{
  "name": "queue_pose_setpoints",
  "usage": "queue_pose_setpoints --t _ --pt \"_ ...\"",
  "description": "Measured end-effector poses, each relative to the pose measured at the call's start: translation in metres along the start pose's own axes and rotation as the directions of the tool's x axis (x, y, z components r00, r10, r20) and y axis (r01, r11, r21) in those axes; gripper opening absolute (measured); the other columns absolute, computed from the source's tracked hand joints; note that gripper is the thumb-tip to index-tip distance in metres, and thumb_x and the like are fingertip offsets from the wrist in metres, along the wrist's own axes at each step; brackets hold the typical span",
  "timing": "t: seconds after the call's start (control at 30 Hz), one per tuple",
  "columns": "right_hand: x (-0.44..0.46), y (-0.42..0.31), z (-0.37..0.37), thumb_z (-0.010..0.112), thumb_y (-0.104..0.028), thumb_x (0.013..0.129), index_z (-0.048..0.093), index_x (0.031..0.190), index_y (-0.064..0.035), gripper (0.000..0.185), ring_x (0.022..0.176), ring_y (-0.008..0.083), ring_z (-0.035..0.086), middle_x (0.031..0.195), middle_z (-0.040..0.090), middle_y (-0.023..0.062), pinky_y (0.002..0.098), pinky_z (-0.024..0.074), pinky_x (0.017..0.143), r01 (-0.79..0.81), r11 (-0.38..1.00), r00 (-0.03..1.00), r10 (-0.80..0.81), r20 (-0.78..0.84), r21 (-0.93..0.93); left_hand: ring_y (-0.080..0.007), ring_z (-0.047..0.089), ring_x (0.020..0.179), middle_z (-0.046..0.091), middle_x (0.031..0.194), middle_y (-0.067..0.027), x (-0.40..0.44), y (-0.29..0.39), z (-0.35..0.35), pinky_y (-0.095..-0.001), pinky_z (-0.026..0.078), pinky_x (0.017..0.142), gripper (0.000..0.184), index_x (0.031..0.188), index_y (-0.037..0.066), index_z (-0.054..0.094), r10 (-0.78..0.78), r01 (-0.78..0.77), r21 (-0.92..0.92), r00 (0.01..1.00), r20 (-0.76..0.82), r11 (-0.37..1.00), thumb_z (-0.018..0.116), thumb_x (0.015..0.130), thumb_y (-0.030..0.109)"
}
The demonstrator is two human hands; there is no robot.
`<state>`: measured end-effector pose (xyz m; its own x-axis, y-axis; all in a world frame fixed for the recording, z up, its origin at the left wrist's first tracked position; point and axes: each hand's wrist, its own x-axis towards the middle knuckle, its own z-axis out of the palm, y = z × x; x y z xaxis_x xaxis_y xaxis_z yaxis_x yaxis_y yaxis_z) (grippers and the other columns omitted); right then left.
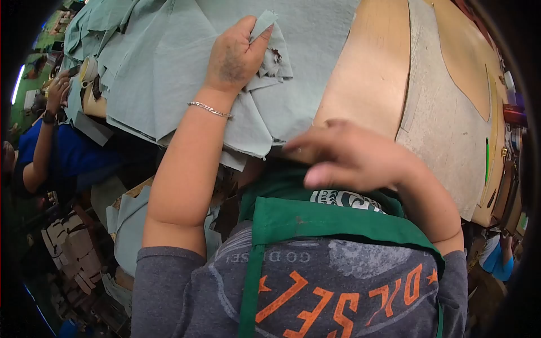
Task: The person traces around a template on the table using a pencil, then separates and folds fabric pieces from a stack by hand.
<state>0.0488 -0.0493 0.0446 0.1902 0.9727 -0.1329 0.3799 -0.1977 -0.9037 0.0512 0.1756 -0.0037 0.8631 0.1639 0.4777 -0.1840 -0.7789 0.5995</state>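
My left hand [234,59] is closed on a small pale green piece of sheet material [277,48], which could be leather or cloth. The thumb presses on top, and dark ragged marks show on the piece beside it. Beneath lies a pile of larger pale green sheets [186,67], overlapping and creased, with edges hanging over the table's near side. Blurred by motion, my right hand [355,155] hovers at the near table edge in front of my apron, thumb and fingers apart, holding nothing I can see.
Tan panels [366,67] and a greyish strip [428,84] cover the table's right part. A green pencil-like stick [487,152] lies by the right edge. At left, another person's hand [58,90] is beside a tape roll [88,70]. Stacked cut pieces [73,248] are lower left.
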Motion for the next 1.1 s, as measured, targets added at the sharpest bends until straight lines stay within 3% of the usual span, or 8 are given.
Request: queue_pose_setpoints --t 0.1,0.23,0.4,0.53,0.73,0.87,0.97,1.1 --pt "-0.015 0.018 -0.012 0.058 -0.031 0.081 0.057 0.090 -0.0017 0.031 0.061 0.0106 0.055 0.068 0.057 0.0056 0.0235 0.0429 0.055 -0.079 0.917 0.905 0.230 -0.358 0.390 -0.0276 0.047 0.050 0.049 0.057 -0.0140 -0.001 0.003 0.000 -0.0336 0.039 0.048 0.028 0.068 0.001 0.045 -0.009 0.009 -0.009 1.000 0.001 1.000 0.054 0.082 0.024" --pt "-0.024 0.038 0.004 0.056 -0.023 0.082 0.058 0.086 -0.0019 0.022 0.058 0.0058 0.051 0.064 0.054 0.0012 0.0192 0.0394 0.049 -0.056 0.913 0.767 0.298 -0.569 0.403 -0.0236 0.046 0.050 0.050 0.058 -0.0133 -0.001 -0.004 0.003 -0.0319 0.040 0.050 0.027 0.071 0.002 0.049 0.043 -0.052 -0.115 0.995 -0.085 0.992 0.055 0.082 0.026" --pt "-0.007 0.029 0.030 0.055 -0.022 0.083 0.054 0.103 -0.0008 0.029 0.063 0.0075 0.051 0.071 0.054 0.0013 0.0192 0.0403 0.054 -0.092 0.803 0.809 0.405 -0.426 0.589 -0.0112 0.048 0.071 0.054 0.080 -0.0061 0.003 -0.018 -0.001 -0.0245 0.040 0.066 0.013 0.088 0.003 0.053 -0.003 -0.038 -0.174 0.973 -0.229 0.984 0.052 0.082 0.014" --pt "0.000 0.029 0.040 0.057 -0.022 0.082 0.047 0.111 -0.0002 0.038 0.062 0.0079 0.051 0.068 0.053 0.0021 0.0200 0.0411 0.053 -0.048 0.692 0.870 0.383 -0.310 0.720 -0.0108 0.049 0.080 0.052 0.093 -0.0045 0.000 -0.001 -0.003 -0.0218 0.039 0.074 0.034 0.111 0.008 0.052 0.021 -0.033 -0.400 0.999 -0.034 0.916 0.043 0.080 0.001" --pt "0.008 0.017 0.047 0.059 -0.025 0.081 0.046 0.098 -0.0033 0.030 0.056 0.0080 0.049 0.063 0.050 0.0006 0.0201 0.0403 0.053 -0.227 0.746 0.967 0.247 0.057 0.626 -0.0232 0.052 0.078 0.055 0.084 -0.0114 0.006 0.008 0.001 -0.0285 0.041 0.073 0.018 0.086 0.007 0.063 0.129 -0.149 0.083 0.968 0.215 0.985 0.050 0.078 0.015" --pt "0.010 0.023 0.056 0.061 -0.021 0.078 0.055 0.088 -0.0008 0.023 0.061 0.0119 0.053 0.069 0.058 0.0057 0.0269 0.0430 0.056 0.031 0.809 0.996 -0.072 0.048 0.587 -0.0238 0.055 0.077 0.056 0.081 -0.0073 -0.004 0.016 0.014 -0.0323 0.043 0.068 0.026 0.083 0.008 0.059 0.135 -0.176 0.334 0.981 0.142 0.926 0.060 0.074 0.032" --pt "-0.011 0.004 0.062 0.059 -0.020 0.081 0.060 0.073 -0.0037 0.018 0.065 0.0107 0.053 0.070 0.057 0.0021 0.0273 0.0424 0.058 -0.064 0.988 0.933 0.008 0.360 0.144 -0.0235 0.055 0.076 0.056 0.081 -0.0051 -0.005 0.014 0.014 -0.0338 0.044 0.066 0.027 0.083 0.010 0.058 0.146 -0.186 0.389 0.981 0.131 0.902 0.062 0.072 0.035" --pt "-0.026 0.016 0.044 0.058 -0.017 0.081 0.059 0.083 -0.0038 0.014 0.061 0.0083 0.050 0.067 0.053 -0.0011 0.0225 0.0410 0.055 0.001 0.862 0.970 0.124 -0.212 0.507 -0.0221 0.054 0.074 0.055 0.079 -0.0068 -0.002 0.017 0.013 -0.0328 0.043 0.065 0.028 0.084 0.009 0.058 0.103 -0.139 0.327 0.987 0.124 0.935 0.062 0.072 0.034"
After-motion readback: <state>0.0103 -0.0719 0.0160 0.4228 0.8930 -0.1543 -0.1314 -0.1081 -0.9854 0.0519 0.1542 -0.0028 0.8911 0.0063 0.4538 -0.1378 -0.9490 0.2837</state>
